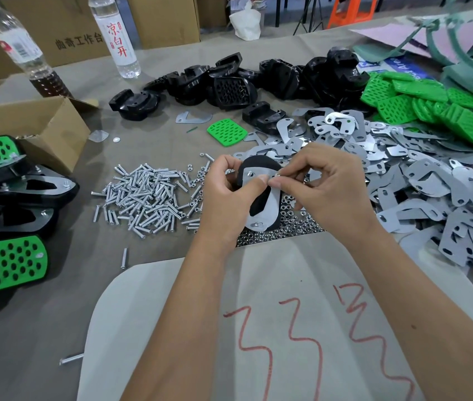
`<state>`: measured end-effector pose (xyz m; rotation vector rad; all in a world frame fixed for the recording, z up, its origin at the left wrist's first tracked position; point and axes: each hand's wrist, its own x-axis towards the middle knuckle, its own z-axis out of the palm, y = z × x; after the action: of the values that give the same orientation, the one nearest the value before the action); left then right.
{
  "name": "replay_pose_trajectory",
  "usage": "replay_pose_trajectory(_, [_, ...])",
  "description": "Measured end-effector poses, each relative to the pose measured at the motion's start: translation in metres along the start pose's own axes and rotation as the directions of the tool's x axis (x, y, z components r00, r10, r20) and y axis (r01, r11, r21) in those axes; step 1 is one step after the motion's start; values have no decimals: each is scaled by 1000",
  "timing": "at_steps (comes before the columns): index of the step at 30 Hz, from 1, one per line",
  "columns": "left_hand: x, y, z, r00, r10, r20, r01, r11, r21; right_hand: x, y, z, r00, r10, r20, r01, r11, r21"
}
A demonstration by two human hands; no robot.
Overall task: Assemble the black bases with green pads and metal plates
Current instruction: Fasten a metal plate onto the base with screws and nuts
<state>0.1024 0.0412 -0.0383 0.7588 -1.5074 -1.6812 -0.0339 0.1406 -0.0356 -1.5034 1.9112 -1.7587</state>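
While left hand (223,186) grips black base (258,166), right hand (316,180) pinches something tiny — unclear — over metal plate (267,206).

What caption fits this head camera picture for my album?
Left hand holds a black base with its plate; right hand pinches a nut.
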Motion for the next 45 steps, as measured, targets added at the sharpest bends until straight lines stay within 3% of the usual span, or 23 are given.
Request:
replay_pose_trajectory(9, [4, -2, -2, 995, -56, -83, 51, 997, -66, -2, -3, 2, 998, 33, 58, -32, 999, -13])
replay_pose_trajectory(14, [7, -2, -1, 989, -80, -125, 71, 994, -77, -4, -5, -2, 1000, -17, -23, 17, 1000, -22])
replay_pose_trajectory(18, [7, -2, -1, 984, -94, -148, 83, 993, -81, -6, -11, 2, 992, 73, 100, -80, 994, 77])
replay_pose_trajectory(24, [7, -1, -1, 983, -114, -141, 103, 991, -84, -5, -10, -5, 993, 118, -30, -110, 971, 212])
replay_pose_trajectory(29, [5, 3, -1, 980, -123, -156, 107, 988, -112, -5, -11, 1, 982, 91, 166, -150, 908, 391])
replay_pose_trajectory(35, [-8, 2, 15, 992, -102, -70, 104, 994, 25, 3, -3, -6, 973, 133, -191, -96, 976, 194])
replay_pose_trajectory(37, [-4, 2, 15, 987, -131, -98, 129, 991, -21, -2, -3, -6, 980, 103, -169, -71, 980, 186])
replay_pose_trajectory(42, [-1, 2, 10, 976, -179, -122, 166, 980, -109, -4, -10, 2, 997, 64, 43, -74, 954, 290])
replay_pose_trajectory(45, [4, 0, 8, 956, -231, -183, 198, 963, -183, -6, -13, 1, 997, 76, 4, -74, 963, 258])
